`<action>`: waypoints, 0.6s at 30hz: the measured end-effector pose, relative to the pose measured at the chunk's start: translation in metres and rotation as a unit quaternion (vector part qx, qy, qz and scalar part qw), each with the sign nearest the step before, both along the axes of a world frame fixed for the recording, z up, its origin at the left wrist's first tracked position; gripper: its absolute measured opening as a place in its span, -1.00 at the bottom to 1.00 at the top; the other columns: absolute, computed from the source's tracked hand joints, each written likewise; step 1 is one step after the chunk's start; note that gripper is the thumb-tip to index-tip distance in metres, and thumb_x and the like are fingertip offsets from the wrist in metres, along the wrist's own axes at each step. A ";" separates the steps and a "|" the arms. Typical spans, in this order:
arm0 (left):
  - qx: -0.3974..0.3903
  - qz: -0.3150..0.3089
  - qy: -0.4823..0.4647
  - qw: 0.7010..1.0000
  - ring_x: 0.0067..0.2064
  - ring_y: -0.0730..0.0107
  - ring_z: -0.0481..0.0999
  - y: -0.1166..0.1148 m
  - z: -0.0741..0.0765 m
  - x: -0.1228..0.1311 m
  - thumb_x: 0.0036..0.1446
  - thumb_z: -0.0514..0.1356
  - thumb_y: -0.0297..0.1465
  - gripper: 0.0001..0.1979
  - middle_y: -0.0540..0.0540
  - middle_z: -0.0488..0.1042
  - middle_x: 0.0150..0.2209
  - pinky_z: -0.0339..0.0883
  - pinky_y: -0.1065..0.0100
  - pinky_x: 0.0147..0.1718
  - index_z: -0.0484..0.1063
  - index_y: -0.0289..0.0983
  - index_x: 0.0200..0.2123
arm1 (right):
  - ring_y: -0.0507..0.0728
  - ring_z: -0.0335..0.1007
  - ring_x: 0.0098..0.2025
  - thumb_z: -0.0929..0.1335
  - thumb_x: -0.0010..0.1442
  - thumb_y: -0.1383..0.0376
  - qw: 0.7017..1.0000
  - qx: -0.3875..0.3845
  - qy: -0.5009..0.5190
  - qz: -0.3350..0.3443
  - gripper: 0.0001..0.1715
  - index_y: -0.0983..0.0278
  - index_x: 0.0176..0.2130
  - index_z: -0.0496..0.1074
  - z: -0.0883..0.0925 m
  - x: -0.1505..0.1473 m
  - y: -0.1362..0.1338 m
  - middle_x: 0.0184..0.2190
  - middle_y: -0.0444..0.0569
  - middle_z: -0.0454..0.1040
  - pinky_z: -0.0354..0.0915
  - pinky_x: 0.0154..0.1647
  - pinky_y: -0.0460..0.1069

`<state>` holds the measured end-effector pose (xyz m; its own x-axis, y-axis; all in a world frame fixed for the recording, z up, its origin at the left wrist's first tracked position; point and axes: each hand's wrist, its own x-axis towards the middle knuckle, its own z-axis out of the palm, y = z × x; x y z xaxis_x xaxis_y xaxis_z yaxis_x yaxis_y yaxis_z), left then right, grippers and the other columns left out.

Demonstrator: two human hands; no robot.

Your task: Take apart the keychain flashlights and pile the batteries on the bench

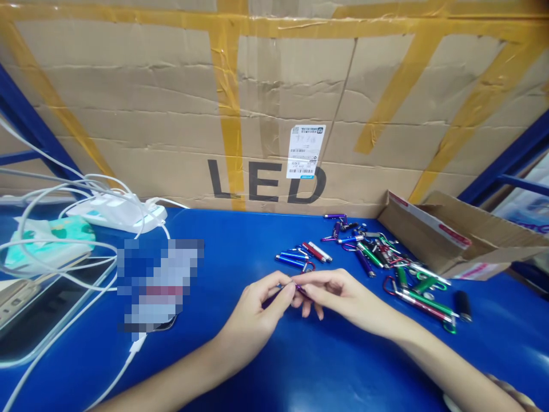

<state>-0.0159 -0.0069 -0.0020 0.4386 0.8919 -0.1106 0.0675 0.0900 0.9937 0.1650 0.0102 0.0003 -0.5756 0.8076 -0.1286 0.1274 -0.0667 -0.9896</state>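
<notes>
Purple penlight (270,300) held at both ends

Above the blue tabletop (240,240), the left hand (259,312) clamps the purple penlight's barrel; the right hand (338,294) pinches its other end, presumably so 1 side steadies the other. Loose keychain penlights (371,255) lie beside the cardboard box (422,234), perhaps for easy reach; a smaller penlight cluster (291,261) sits just beyond the fingers.

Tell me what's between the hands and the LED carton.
In the head view, a small cluster of slim blue, red and silvery tubes lies there, on the blue table.
</notes>
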 end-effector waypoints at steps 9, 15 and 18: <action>0.066 0.021 0.032 0.997 -0.58 0.50 0.13 0.001 0.003 0.000 0.19 0.01 -0.29 -0.80 0.11 0.14 -0.64 0.02 0.46 -0.55 0.34 -0.26 -0.37 | -0.03 0.32 -0.48 0.34 0.14 0.18 0.997 0.050 -0.053 -0.029 -0.60 0.26 -0.04 0.46 0.001 0.001 -0.002 -0.45 -0.07 0.48 0.30 -0.48 -0.14; 0.071 0.069 0.040 0.994 -0.57 0.51 0.16 0.000 0.001 0.000 0.14 0.06 -0.34 -0.87 0.12 0.15 -0.65 0.03 0.48 -0.55 0.31 -0.26 -0.37 | -0.04 0.31 -0.50 0.40 0.05 0.23 0.985 0.127 -0.090 -0.074 -0.65 0.27 -0.13 0.51 0.006 0.001 -0.004 -0.37 -0.04 0.50 0.30 -0.52 -0.16; 0.072 0.081 0.044 0.993 -0.55 0.51 0.20 0.000 0.001 0.001 0.14 0.06 -0.34 -0.88 0.10 0.19 -0.63 0.04 0.48 -0.55 0.30 -0.27 -0.38 | -0.03 0.32 -0.49 0.40 0.05 0.24 0.975 0.178 -0.100 -0.093 -0.69 0.28 -0.17 0.53 0.007 0.000 -0.005 -0.32 -0.01 0.51 0.32 -0.50 -0.15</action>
<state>-0.0149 -0.0070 -0.0014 0.2824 0.9593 -0.0080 0.1500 -0.0360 0.9880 0.1652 0.0048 0.0077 -0.4076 0.9093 0.0842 0.3381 0.2359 -0.9110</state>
